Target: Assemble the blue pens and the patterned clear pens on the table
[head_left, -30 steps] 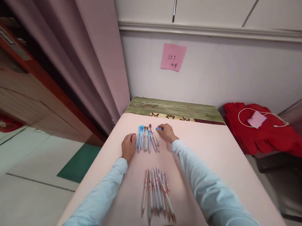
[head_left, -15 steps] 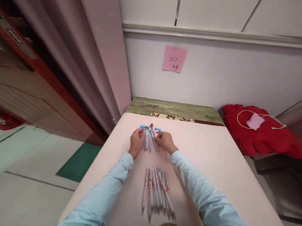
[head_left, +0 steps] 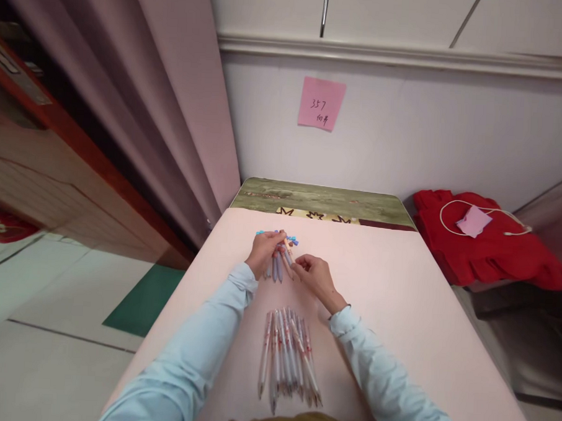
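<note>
My left hand [head_left: 263, 252] is closed round a bundle of blue-capped pens [head_left: 277, 264] at the middle of the pink table [head_left: 398, 302]; their caps stick out past my fingers and their tips point toward me. My right hand [head_left: 316, 278] sits just right of the bundle, fingers curled and pinching near the pens' lower ends. A second group of several pens with red markings [head_left: 288, 350] lies flat on the table closer to me, between my two light blue sleeves.
A pink sticky note [head_left: 321, 103] hangs on the wall ahead. A green wooden surface [head_left: 318, 201] adjoins the table's far edge. Red cloth [head_left: 484, 244] with a white cable and pink paper lies to the right. A pink curtain [head_left: 174, 106] hangs at left.
The blue-capped pens lay spread on the table with a hand on each side. Both hands pushed them together, and my left hand now grips them as one bundle while my right hand has drawn back slightly.
</note>
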{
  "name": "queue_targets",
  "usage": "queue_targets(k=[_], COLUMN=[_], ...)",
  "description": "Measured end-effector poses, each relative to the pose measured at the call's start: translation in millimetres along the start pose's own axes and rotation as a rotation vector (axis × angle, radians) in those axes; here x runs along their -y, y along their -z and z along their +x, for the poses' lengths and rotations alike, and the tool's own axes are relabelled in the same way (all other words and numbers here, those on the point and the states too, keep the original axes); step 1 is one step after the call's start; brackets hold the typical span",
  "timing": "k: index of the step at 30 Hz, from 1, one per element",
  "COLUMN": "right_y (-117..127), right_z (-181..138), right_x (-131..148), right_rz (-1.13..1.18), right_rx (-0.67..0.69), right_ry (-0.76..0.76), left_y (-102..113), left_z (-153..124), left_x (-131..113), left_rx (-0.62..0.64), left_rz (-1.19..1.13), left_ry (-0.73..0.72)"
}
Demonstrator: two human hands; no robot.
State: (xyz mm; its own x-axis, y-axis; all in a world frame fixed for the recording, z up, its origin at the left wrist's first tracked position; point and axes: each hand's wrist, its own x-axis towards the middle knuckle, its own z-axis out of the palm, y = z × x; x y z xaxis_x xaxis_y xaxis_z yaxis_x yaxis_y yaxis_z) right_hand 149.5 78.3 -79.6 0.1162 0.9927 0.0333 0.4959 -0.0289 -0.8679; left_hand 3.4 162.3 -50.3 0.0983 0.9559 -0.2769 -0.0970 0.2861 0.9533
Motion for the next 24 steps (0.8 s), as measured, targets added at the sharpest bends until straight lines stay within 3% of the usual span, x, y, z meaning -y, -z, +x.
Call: queue_targets(k=[7,15,24], right_y=[-4.6,3.5,10.2], right_z=[-1.3,-7.2,-13.3], right_x=[1.0,10.2,15.4], right_rz=[0.158,0.850,1.145], right_rx=[0.080,0.324,0.619], right_ry=[0.011,-0.211,-0.400], left_y=[1.7,12.1,5.0], left_z=[-1.1,-10.3,-19.6], left_x=[0.6,2.9,7.6], left_rx=[0.118,0.422,0.370], left_rz=[-0.069,-0.174,-0.227], left_ry=[0.151,0.163,0.184])
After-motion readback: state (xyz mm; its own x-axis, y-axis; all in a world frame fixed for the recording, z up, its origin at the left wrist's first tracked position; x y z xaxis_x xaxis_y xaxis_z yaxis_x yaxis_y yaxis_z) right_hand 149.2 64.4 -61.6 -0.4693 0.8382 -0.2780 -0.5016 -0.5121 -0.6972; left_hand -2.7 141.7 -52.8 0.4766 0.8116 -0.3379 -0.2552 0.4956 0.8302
